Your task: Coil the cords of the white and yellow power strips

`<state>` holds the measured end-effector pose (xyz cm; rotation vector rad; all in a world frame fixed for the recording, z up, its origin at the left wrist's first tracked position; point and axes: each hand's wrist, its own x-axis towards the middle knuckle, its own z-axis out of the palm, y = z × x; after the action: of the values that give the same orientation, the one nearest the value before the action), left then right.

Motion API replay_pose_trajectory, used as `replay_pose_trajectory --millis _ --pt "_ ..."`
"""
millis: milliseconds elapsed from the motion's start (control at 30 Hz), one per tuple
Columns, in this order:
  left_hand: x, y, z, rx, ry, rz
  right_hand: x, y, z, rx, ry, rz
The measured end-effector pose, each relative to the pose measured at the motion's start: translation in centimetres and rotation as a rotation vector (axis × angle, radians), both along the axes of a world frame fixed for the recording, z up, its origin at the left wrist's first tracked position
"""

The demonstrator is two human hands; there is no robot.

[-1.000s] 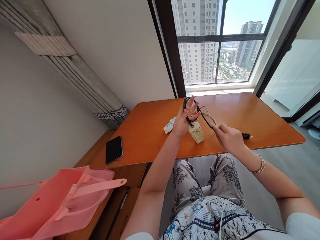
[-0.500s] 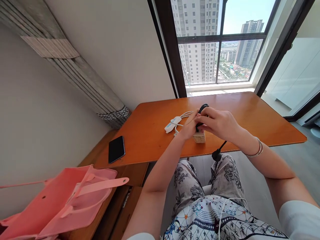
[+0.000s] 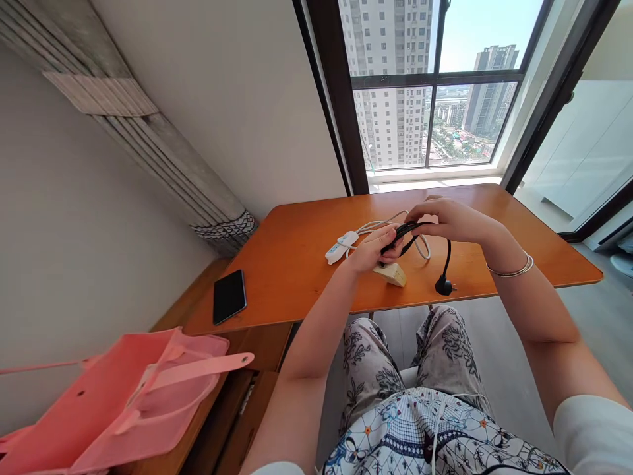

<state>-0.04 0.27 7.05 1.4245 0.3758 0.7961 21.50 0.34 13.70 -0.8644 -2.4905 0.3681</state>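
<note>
Black cable lies bundled between my two hands above the table. My left hand is closed round the bundle's left part, with a pale wooden-looking block just below it. The fingers of my right hand pinch the cable's right part. From there a length hangs down to a black plug near the table's front edge. Beside my left hand sits a white power strip, its white cord looping behind both hands.
The orange-brown table stands below a window. A dark phone lies at its left end. An open pink bag rests on a wooden surface at the lower left. My knees are under the table's front edge.
My right hand has moved right, away from my left hand, drawing the cable bundle out between them. The plug has shifted right and up. The block is now tilted, and more white cord shows.
</note>
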Motion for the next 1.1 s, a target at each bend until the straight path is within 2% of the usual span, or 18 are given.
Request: replay_pose_trajectory --millis 167,267,333,433,567,667,767,833,900,1000,1100 --pt "-0.1 0.0 0.1 -0.033 0.027 -0.067 -0.1 1.4 -1.4 -0.364 0.225 0.133" --pt "-0.2 0.1 -0.1 -0.090 -0.013 -0.078 -0.6 2.3 -3.0 -0.555 0.382 0.191" --pt "-0.3 0.2 -0.3 -0.182 -0.104 -0.030 -1.0 2.8 -4.5 -0.655 0.543 0.162" --pt "-0.4 0.1 0.0 -0.334 -0.280 0.111 -1.7 3.1 -7.0 -0.780 0.803 0.071" --pt "-0.3 -0.4 1.0 -0.447 -0.447 0.268 -2.9 2.3 -9.9 -0.852 0.923 0.021" --pt "0.0 -1.0 1.4 -0.454 -0.518 0.323 -3.9 1.3 -11.7 -0.743 0.958 -0.065" --pt "0.2 -1.3 1.2 -0.387 -0.551 0.354 -4.5 0.5 -13.7 -0.469 0.974 -0.204" --pt "0.3 -1.3 0.9 -0.320 -0.558 0.373 -4.3 0.2 -14.7 -0.298 0.897 -0.284" --pt "0.3 -1.0 0.5 -0.263 -0.565 0.409 -3.8 -0.1 -15.1 -0.168 0.713 -0.349" --pt "0.4 -0.7 0.0 -0.207 -0.552 0.470 -2.9 -0.9 -14.1 -0.053 0.314 -0.399" --pt "0.9 -0.8 -0.3 -0.127 -0.530 0.471 -2.4 -2.4 -11.4 -0.013 -0.058 -0.438"
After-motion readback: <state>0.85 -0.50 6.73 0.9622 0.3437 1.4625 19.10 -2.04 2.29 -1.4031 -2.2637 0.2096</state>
